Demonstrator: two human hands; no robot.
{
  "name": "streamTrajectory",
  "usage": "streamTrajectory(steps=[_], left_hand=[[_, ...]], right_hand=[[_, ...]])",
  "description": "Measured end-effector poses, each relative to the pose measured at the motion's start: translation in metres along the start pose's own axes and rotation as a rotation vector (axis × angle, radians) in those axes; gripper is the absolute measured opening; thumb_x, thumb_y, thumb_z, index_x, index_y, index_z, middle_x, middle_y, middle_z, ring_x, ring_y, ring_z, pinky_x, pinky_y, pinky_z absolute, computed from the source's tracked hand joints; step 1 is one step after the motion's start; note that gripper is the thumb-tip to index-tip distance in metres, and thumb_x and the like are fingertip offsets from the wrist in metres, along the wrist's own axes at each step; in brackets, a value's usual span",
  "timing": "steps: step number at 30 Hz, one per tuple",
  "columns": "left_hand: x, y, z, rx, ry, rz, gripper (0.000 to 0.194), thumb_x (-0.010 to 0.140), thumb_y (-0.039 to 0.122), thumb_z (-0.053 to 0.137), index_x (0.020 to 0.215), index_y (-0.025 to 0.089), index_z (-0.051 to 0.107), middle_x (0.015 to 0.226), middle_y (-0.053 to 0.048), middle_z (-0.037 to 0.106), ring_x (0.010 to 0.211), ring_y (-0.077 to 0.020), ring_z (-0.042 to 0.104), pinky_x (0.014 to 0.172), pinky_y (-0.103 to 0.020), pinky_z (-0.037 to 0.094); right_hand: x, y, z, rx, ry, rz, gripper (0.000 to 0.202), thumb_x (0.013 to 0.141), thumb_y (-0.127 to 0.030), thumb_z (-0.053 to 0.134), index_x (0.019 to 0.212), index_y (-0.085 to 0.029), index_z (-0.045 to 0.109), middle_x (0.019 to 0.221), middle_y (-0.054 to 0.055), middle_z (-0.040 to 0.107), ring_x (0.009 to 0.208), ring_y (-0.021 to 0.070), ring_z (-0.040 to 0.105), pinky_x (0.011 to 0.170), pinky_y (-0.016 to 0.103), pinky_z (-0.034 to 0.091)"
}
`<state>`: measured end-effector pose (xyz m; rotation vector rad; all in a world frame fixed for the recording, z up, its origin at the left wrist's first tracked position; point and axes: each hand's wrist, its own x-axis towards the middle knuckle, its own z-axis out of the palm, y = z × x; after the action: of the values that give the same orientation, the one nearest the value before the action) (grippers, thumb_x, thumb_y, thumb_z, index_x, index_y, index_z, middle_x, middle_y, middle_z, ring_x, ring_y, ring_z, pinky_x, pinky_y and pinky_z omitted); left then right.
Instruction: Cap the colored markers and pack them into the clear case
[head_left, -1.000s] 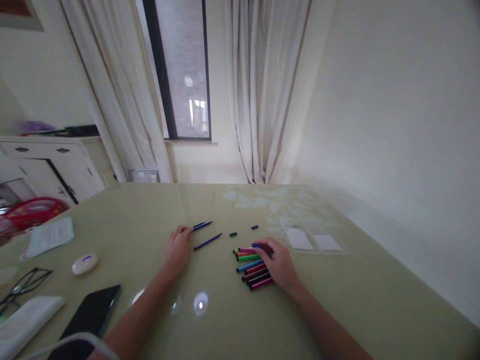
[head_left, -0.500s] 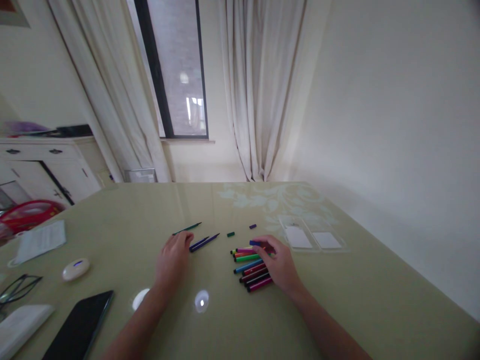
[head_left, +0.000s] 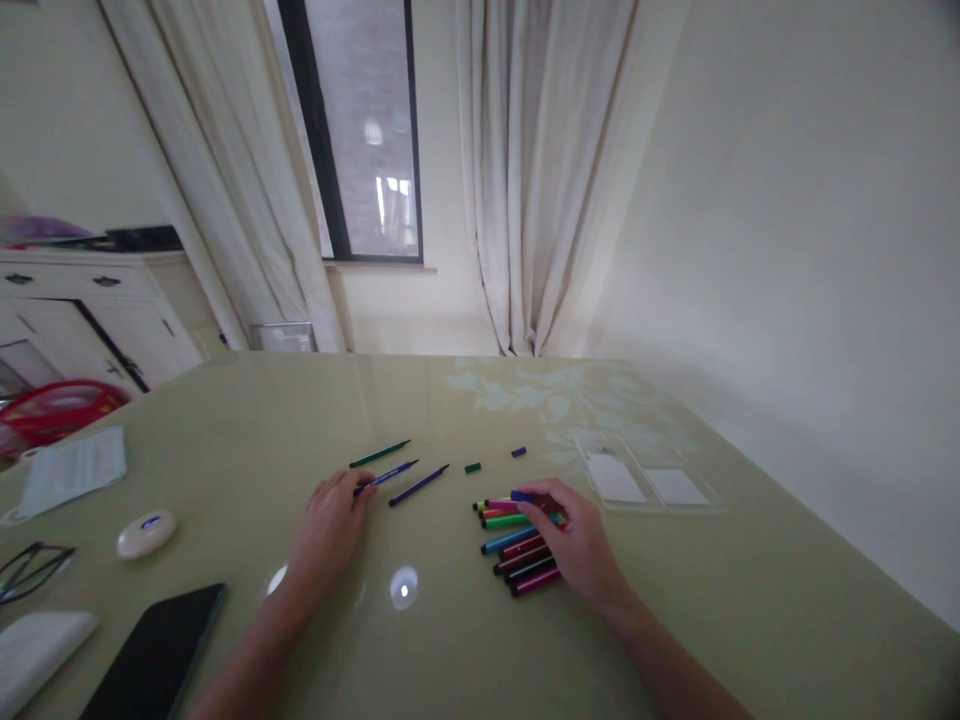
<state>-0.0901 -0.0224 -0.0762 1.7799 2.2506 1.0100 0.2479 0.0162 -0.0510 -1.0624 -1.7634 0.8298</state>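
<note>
My left hand (head_left: 334,515) is closed on an uncapped blue marker (head_left: 394,472), its tip pointing away to the right. Beside it on the table lie an uncapped dark green marker (head_left: 380,454) and an uncapped purple marker (head_left: 418,486). A blue cap (head_left: 522,496) is pinched between the thumb and forefinger of my right hand (head_left: 581,535). Under and beside that hand spreads a row of capped markers (head_left: 517,545) in several colours, some partly hidden by my fingers. A green cap (head_left: 472,468) and a purple cap (head_left: 518,452) rest farther back.
A clear plastic case (head_left: 637,505) with white inserts lies open at the right. On the left are a phone (head_left: 154,650), a round white case (head_left: 146,534), glasses (head_left: 34,575), a white object (head_left: 45,645) and a face mask (head_left: 75,470). A wall borders the table's right side.
My left hand has shifted the blue marker left, apart from the purple one. My right hand keeps the blue cap near the marker row. The camera view has shifted slightly.
</note>
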Motion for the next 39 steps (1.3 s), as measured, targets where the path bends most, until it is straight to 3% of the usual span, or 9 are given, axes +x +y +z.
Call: streamTrajectory(steps=[5, 10, 19, 26, 34, 39], left_hand=[[-0.016, 0.046, -0.001, -0.38, -0.044, 0.105, 0.035, 0.09, 0.052, 0.061, 0.105, 0.026, 0.077, 0.1, -0.006, 0.078, 0.084, -0.0233, 0.069, 0.078, -0.033, 0.055], [-0.034, 0.073, 0.004, -0.472, -0.092, 0.182, 0.031, 0.089, 0.05, 0.064, 0.103, 0.028, 0.081, 0.099, -0.007, 0.078, 0.09, -0.0248, 0.07, 0.082, -0.034, 0.056], [-0.034, 0.07, 0.005, -0.49, -0.084, 0.219, 0.025, 0.089, 0.045, 0.068, 0.102, 0.029, 0.082, 0.097, -0.006, 0.078, 0.088, -0.024, 0.071, 0.08, -0.032, 0.056], [-0.038, 0.077, 0.007, -0.524, -0.131, 0.216, 0.022, 0.086, 0.044, 0.07, 0.098, 0.03, 0.083, 0.094, -0.006, 0.079, 0.086, -0.024, 0.072, 0.08, -0.033, 0.057], [-0.042, 0.077, 0.007, -0.541, -0.135, 0.193, 0.018, 0.084, 0.043, 0.074, 0.096, 0.034, 0.084, 0.096, -0.002, 0.083, 0.088, -0.0255, 0.077, 0.084, -0.035, 0.061], [-0.045, 0.074, 0.012, -0.553, -0.12, 0.256, 0.018, 0.087, 0.042, 0.073, 0.098, 0.032, 0.083, 0.095, -0.001, 0.083, 0.087, -0.0224, 0.078, 0.083, -0.031, 0.061]], right_hand=[[0.0, -0.003, -0.003, 0.125, 0.008, 0.023, 0.024, 0.091, -0.044, 0.071, 0.102, -0.023, 0.078, 0.103, 0.008, 0.077, 0.095, 0.0251, 0.073, 0.086, 0.038, 0.06], [0.0, -0.013, -0.004, 0.208, 0.028, 0.005, 0.023, 0.087, -0.042, 0.075, 0.099, -0.023, 0.078, 0.098, 0.008, 0.077, 0.092, 0.0241, 0.074, 0.083, 0.036, 0.062], [-0.003, -0.017, 0.001, 0.233, -0.026, 0.0, 0.018, 0.088, -0.037, 0.075, 0.1, -0.023, 0.079, 0.099, 0.006, 0.077, 0.092, 0.0233, 0.075, 0.086, 0.036, 0.062], [-0.007, -0.015, 0.006, 0.225, -0.097, 0.034, 0.024, 0.089, -0.041, 0.074, 0.103, -0.023, 0.08, 0.102, 0.008, 0.077, 0.09, 0.0232, 0.075, 0.081, 0.035, 0.064], [-0.009, -0.017, 0.006, 0.405, -0.184, 0.131, 0.028, 0.08, -0.044, 0.082, 0.098, -0.023, 0.082, 0.111, 0.01, 0.078, 0.086, 0.026, 0.078, 0.072, 0.038, 0.068], [-0.012, -0.018, 0.005, 0.452, -0.22, 0.193, 0.029, 0.079, -0.043, 0.084, 0.097, -0.021, 0.081, 0.117, 0.011, 0.076, 0.079, 0.0246, 0.078, 0.071, 0.039, 0.068]])
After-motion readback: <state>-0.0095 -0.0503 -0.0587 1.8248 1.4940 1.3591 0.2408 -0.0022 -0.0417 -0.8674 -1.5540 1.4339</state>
